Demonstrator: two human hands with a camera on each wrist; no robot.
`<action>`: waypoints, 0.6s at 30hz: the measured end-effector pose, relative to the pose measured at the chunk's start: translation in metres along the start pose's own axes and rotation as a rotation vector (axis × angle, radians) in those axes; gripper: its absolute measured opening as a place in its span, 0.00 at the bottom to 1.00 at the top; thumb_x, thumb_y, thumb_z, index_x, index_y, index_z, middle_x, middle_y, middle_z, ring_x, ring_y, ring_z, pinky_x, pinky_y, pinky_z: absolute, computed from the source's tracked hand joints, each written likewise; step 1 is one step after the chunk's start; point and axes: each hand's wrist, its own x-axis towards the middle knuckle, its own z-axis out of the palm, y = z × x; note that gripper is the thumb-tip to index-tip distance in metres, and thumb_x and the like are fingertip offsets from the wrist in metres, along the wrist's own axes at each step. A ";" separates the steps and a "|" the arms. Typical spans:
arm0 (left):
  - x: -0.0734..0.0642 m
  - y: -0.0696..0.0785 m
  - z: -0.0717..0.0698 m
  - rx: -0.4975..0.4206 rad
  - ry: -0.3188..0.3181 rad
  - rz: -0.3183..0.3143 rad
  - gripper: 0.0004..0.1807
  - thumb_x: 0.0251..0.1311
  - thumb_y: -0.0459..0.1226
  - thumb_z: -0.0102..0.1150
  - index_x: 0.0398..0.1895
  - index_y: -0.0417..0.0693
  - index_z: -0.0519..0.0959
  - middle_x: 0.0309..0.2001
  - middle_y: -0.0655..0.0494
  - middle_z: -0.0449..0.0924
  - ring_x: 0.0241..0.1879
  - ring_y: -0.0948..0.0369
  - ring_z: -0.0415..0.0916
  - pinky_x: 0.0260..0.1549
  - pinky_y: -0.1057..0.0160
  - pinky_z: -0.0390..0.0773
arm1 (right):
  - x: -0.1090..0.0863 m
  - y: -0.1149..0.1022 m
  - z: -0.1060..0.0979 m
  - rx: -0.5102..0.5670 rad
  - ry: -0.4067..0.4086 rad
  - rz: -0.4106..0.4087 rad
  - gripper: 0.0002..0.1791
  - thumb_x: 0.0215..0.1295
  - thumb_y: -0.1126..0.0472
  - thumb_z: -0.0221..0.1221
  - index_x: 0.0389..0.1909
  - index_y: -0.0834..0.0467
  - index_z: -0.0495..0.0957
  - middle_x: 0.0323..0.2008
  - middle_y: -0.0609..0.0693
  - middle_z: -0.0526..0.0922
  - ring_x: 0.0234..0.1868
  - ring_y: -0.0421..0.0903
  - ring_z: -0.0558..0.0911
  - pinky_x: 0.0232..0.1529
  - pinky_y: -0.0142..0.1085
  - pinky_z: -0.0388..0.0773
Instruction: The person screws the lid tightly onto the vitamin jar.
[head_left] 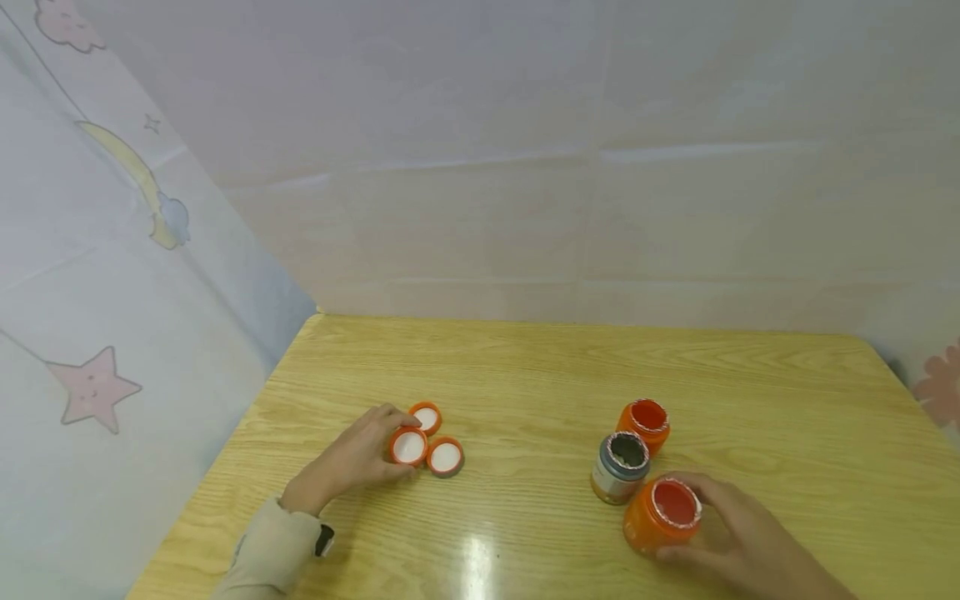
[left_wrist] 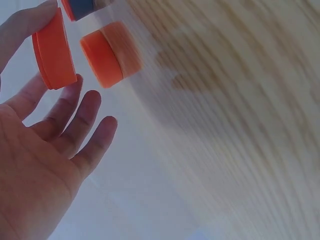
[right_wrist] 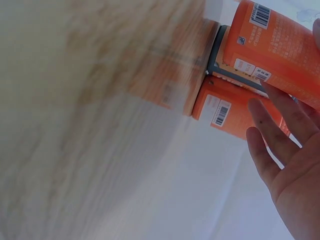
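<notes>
My left hand (head_left: 360, 457) pinches an orange screw lid (head_left: 408, 447) between thumb and fingers; its white inside faces up. In the left wrist view, that lid (left_wrist: 56, 52) looks lifted off the tabletop. Two more lids lie beside it: an orange one (head_left: 426, 418) behind and a grey one with an orange-red rim (head_left: 446, 457) to the right. My right hand (head_left: 738, 533) grips an open orange jar (head_left: 648, 523) from its right side, fingers and thumb around it. In the right wrist view, the gripped jar (right_wrist: 280, 50) appears raised, its printed label and barcode showing.
An open grey jar (head_left: 617, 483) with a pale label stands just behind and left of the gripped jar. Behind it is another open orange jar (head_left: 658, 437). All are on a wood-grain table (head_left: 525, 383), with a pale cloth (head_left: 465, 233) hanging along the back edge.
</notes>
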 end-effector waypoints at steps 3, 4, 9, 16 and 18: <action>-0.001 0.000 0.000 -0.008 0.012 0.011 0.30 0.48 0.41 0.77 0.55 0.47 0.77 0.54 0.52 0.79 0.54 0.51 0.76 0.55 0.47 0.77 | -0.001 -0.002 0.001 -0.004 0.010 -0.012 0.38 0.40 0.38 0.76 0.57 0.39 0.76 0.52 0.37 0.81 0.53 0.29 0.76 0.48 0.27 0.77; -0.001 0.001 0.001 -0.006 0.016 0.012 0.30 0.48 0.41 0.77 0.55 0.47 0.77 0.54 0.52 0.79 0.54 0.51 0.77 0.55 0.47 0.77 | -0.001 -0.002 0.002 -0.006 0.015 -0.017 0.38 0.40 0.38 0.76 0.57 0.39 0.76 0.52 0.36 0.81 0.52 0.29 0.76 0.48 0.27 0.77; 0.000 0.002 0.002 -0.024 0.021 -0.004 0.33 0.48 0.42 0.77 0.57 0.46 0.74 0.54 0.52 0.80 0.51 0.54 0.77 0.51 0.51 0.79 | 0.000 -0.005 0.003 0.006 -0.003 -0.049 0.40 0.40 0.39 0.76 0.58 0.39 0.75 0.52 0.37 0.82 0.52 0.31 0.77 0.47 0.33 0.80; 0.001 0.004 0.004 -0.071 0.037 0.011 0.30 0.47 0.40 0.77 0.54 0.48 0.74 0.52 0.56 0.79 0.50 0.57 0.76 0.50 0.53 0.79 | 0.000 -0.012 0.003 0.004 -0.117 0.025 0.40 0.43 0.35 0.73 0.60 0.41 0.74 0.56 0.38 0.80 0.54 0.37 0.78 0.48 0.38 0.81; 0.001 0.004 0.005 -0.070 0.052 0.036 0.30 0.47 0.40 0.78 0.54 0.47 0.74 0.51 0.56 0.80 0.49 0.57 0.76 0.50 0.54 0.79 | 0.000 -0.013 0.003 0.006 -0.161 0.041 0.41 0.44 0.34 0.72 0.61 0.42 0.73 0.57 0.39 0.80 0.55 0.40 0.79 0.48 0.39 0.81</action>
